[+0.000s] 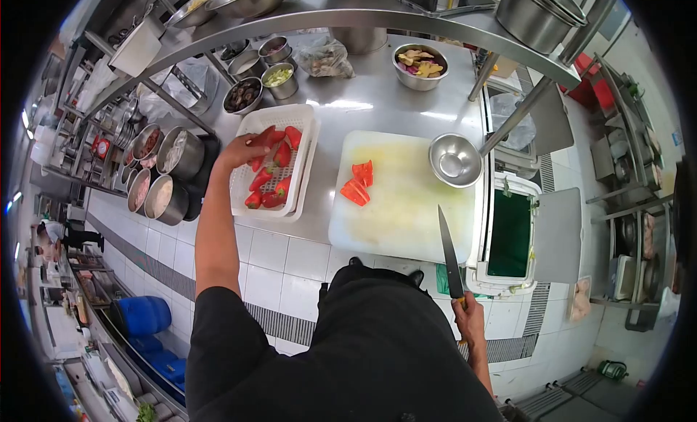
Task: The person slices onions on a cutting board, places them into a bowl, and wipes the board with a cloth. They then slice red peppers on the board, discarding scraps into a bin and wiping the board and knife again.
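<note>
My left hand (238, 152) reaches into a white plastic basket (308, 142) at the left of the counter, its fingers closed round a red pepper (270, 137). More whole red peppers (273, 198), some with green stems showing, lie in the basket below it. Low on the right, my right hand (470, 317) grips a kitchen knife (449, 251) by its yellowish handle. The long dark blade points up, its tip by the front right of a white cutting board (392, 230). Cut red pepper pieces (356, 191) rest on the board, apart from both hands.
A steel bowl (456, 161) sits at the board's right edge, beside an open bin (512, 233) with a green inside. Behind are a bowl of peelings (420, 66), a plastic bag (324, 58) and several small pots. A steel shelf (348, 18) crosses overhead.
</note>
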Available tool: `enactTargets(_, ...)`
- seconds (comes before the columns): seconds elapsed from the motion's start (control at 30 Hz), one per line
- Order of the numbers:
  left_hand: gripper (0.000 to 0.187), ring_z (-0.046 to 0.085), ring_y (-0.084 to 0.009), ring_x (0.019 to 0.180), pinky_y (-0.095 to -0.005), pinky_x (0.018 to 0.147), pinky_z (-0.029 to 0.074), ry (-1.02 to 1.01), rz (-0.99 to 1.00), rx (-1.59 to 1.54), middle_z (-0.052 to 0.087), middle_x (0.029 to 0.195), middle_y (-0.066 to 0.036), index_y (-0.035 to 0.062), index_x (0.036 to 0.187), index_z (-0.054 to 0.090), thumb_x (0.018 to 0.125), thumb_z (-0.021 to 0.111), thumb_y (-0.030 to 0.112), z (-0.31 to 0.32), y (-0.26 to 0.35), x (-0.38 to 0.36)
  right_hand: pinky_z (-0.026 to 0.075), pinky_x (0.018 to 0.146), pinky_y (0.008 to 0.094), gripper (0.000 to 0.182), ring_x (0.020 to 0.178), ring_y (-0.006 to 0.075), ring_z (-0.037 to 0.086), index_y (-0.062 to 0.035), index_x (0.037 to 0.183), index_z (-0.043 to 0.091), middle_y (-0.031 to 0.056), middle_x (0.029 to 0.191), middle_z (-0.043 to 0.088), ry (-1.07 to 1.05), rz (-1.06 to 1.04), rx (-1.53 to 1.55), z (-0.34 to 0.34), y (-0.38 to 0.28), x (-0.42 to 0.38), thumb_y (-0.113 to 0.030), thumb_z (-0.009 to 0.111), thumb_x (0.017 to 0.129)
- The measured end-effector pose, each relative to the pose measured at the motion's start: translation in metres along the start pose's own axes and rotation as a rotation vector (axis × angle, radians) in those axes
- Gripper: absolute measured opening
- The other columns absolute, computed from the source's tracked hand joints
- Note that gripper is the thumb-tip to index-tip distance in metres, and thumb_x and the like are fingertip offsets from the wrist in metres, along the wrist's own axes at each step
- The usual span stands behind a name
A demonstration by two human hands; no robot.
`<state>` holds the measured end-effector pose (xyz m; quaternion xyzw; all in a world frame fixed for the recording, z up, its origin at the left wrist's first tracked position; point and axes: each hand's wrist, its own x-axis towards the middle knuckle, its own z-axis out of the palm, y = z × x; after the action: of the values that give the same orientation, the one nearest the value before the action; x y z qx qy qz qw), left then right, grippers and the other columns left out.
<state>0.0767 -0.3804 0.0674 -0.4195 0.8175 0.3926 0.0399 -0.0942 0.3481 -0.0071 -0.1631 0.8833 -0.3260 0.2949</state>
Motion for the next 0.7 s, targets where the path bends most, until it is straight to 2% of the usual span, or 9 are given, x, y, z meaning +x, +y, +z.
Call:
enactTargets(0.07,0.068,0.070,-0.0194,0.081,-0.0320,0.078,0.056,0.162,0.029,-0.096,0.075,0.099,-0.014,-0.0012,0.135,0.064,0.082,0.080,0.038,-0.005,0.007,-0.014,0.048,0.061,0.0465,0.029,0.071,0.0439,0.067,-0.0015,0.110,0.063,0.0237,0.074,0.066,-0.049,0.066,0.024,-0.008,-0.014,0.000,-0.027,0.068,0.096)
enactTargets(0.17,0.056,0.069,-0.0211,0.092,-0.0339,0.089,0.053,0.332,0.244,-0.173,0.074,0.107,-0.015,-0.0024,0.134,0.064,0.090,0.075,0.030,0.006,0.049,-0.040,0.049,0.061,0.0461,0.030,0.069,0.0412,0.067,-0.0013,0.110,0.063,0.0216,0.073,0.067,-0.012,-0.026,-0.039,-0.015,-0.017,0.001,-0.027,0.068,0.096)
enactTargets(0.2,0.053,0.069,-0.0215,0.097,-0.0343,0.092,0.052,0.313,0.313,-0.309,0.073,0.111,-0.017,-0.0015,0.134,0.064,0.090,0.074,0.026,0.021,0.093,-0.071,0.049,0.061,0.0449,0.030,0.067,0.0398,0.067,-0.0007,0.109,0.063,0.0194,0.073,0.067,0.070,-0.121,-0.086,-0.019,-0.030,-0.002,-0.027,0.068,0.096)
enactTargets(0.27,0.053,0.066,-0.0219,0.106,-0.0340,0.097,0.050,0.203,0.399,-0.215,0.069,0.117,-0.015,0.0006,0.135,0.064,0.089,0.075,0.023,0.073,0.132,-0.099,0.049,0.059,0.0447,0.029,0.065,0.0406,0.066,0.0001,0.109,0.061,0.0197,0.071,0.066,0.083,-0.100,0.111,-0.018,-0.030,-0.001,-0.025,0.068,0.096)
enactTargets(0.33,0.055,0.063,-0.0256,0.112,-0.0360,0.100,0.049,-0.032,0.655,-0.130,0.064,0.119,-0.014,0.0015,0.134,0.064,0.086,0.078,0.025,0.151,0.166,-0.119,0.049,0.058,0.0454,0.030,0.064,0.0436,0.065,0.0004,0.111,0.060,0.0219,0.070,0.065,-0.003,0.000,0.167,-0.023,-0.036,0.000,-0.024,0.068,0.097)
enactTargets(0.4,0.054,0.062,-0.0311,0.113,-0.0399,0.100,0.049,-0.130,0.788,-0.014,0.062,0.120,-0.013,0.0035,0.134,0.064,0.086,0.077,0.026,0.233,0.179,-0.125,0.050,0.061,0.0531,0.029,0.069,0.0474,0.066,-0.0015,0.110,0.060,0.0237,0.072,0.067,0.031,-0.100,-0.124,-0.032,-0.055,0.000,-0.026,0.066,0.097)
enactTargets(0.5,0.053,0.061,-0.0324,0.115,-0.0427,0.100,0.049,-0.183,0.697,0.106,0.064,0.122,-0.012,0.0054,0.133,0.065,0.086,0.077,0.026,0.305,0.182,-0.125,0.051,0.065,0.0581,0.025,0.073,0.0472,0.067,-0.0035,0.108,0.059,0.0239,0.075,0.069,0.037,-0.134,-0.298,-0.037,-0.075,-0.007,-0.026,0.062,0.096)
enactTargets(0.57,0.053,0.060,-0.0303,0.114,-0.0422,0.100,0.049,0.011,0.809,0.306,0.065,0.123,-0.009,0.0073,0.132,0.065,0.084,0.077,0.026,0.332,0.170,-0.110,0.051,0.066,0.0578,0.022,0.073,0.0470,0.067,-0.0041,0.101,0.055,0.0234,0.076,0.069,-0.004,-0.134,-0.356,-0.038,-0.072,-0.010,-0.025,0.062,0.096)
enactTargets(0.7,0.051,0.059,-0.0295,0.114,-0.0409,0.101,0.049,-0.083,0.746,0.269,0.065,0.122,-0.007,0.0079,0.131,0.066,0.084,0.077,0.023,0.327,0.180,-0.110,0.050,0.066,0.0567,0.021,0.073,0.0463,0.066,-0.0044,0.100,0.054,0.0230,0.075,0.068,-0.060,-0.137,-0.398,-0.039,-0.065,-0.012,-0.023,0.063,0.095)
